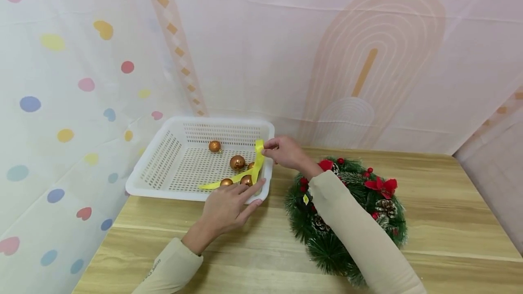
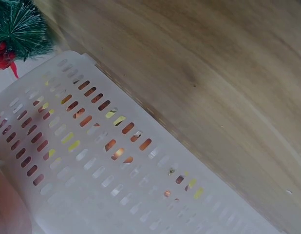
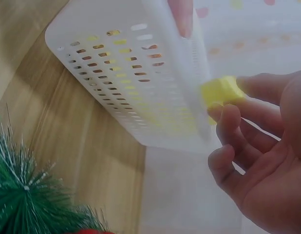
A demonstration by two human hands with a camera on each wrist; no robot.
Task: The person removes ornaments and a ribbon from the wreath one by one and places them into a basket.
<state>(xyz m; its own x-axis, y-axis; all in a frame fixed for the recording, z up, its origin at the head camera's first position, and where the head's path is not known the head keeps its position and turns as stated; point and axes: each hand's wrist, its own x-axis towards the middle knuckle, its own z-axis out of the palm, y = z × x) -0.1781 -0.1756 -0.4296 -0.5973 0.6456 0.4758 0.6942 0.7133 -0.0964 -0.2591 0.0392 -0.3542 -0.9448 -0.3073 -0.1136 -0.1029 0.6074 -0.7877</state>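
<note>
A white slotted basket stands on the wooden table at the back left, with several copper baubles inside. A yellow ribbon runs from the basket floor up over its right rim. My right hand pinches the ribbon's upper end above that rim. My left hand rests with straight fingers on the basket's front right corner, one fingertip showing over the rim. The left wrist view shows the basket's slotted wall close up.
A green wreath with red flowers, berries and pine cones lies on the table right of the basket, partly under my right forearm. A patterned fabric backdrop hangs behind and at the left. The table's right edge lies near the wreath's far side.
</note>
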